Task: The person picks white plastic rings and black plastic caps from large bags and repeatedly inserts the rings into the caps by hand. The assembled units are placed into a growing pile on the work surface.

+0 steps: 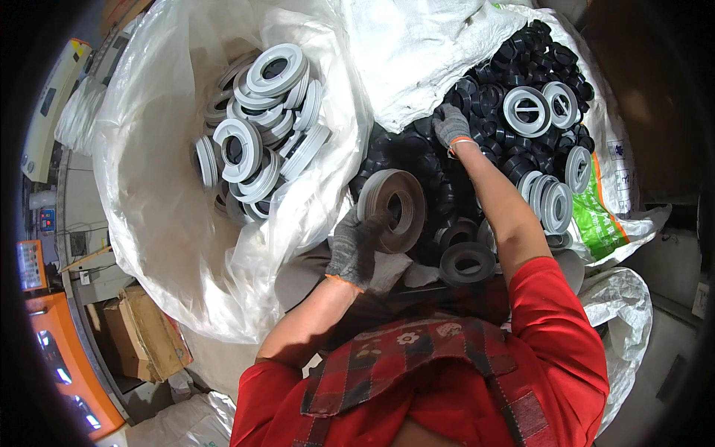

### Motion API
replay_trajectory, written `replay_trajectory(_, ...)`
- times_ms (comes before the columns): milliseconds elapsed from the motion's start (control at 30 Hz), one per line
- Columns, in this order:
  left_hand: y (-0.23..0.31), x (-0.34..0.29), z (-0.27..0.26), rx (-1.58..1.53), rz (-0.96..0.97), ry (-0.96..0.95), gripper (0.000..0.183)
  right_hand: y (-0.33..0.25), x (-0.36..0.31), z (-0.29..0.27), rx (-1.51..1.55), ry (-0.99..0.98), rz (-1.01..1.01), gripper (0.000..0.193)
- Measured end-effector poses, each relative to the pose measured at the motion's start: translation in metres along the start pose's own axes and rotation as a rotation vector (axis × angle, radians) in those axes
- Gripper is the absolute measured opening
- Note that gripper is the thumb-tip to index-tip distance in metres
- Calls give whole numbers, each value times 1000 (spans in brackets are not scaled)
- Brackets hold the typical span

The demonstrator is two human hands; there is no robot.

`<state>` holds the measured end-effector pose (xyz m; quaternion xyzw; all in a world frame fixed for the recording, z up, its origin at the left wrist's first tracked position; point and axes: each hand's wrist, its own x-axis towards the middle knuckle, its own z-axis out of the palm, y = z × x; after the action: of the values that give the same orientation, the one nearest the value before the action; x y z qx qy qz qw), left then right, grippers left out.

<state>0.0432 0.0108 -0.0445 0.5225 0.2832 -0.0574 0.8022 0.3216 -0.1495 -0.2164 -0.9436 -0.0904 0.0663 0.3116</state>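
My left hand, in a grey knit glove, is closed on the near left edge of a grey plastic ring. The ring is wide and flanged, with a round opening, and another pale rim shows tight behind it. Farther off, my right hand, also gloved, reaches into a heap of black plastic caps. Its fingertips are hidden among the black pieces, so its grip cannot be made out. Just below the held ring lies a dark grey ring.
On the left, a large clear plastic bag holds a pile of grey rings with black centres. White woven sacking borders the black heap. More pale rings lie on its right side. A cardboard box and an orange machine stand left.
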Motion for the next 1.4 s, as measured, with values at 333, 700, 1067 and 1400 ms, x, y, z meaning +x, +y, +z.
replay_trajectory(333,-13,7,3,-71,-34,-61,32,-50,-146,-73,157,-26,-309,21)
replay_trajectory(700,-22,-29,9,-54,-62,-206,31,-117,-245,-134,183,-234,-563,53)
replay_trajectory(1067,-35,-13,-22,923,601,-613,33,-122,-269,-156,319,-150,-848,54)
replay_trajectory(1400,10,-55,4,992,921,-507,50,-102,-262,-137,1032,-423,-199,45)
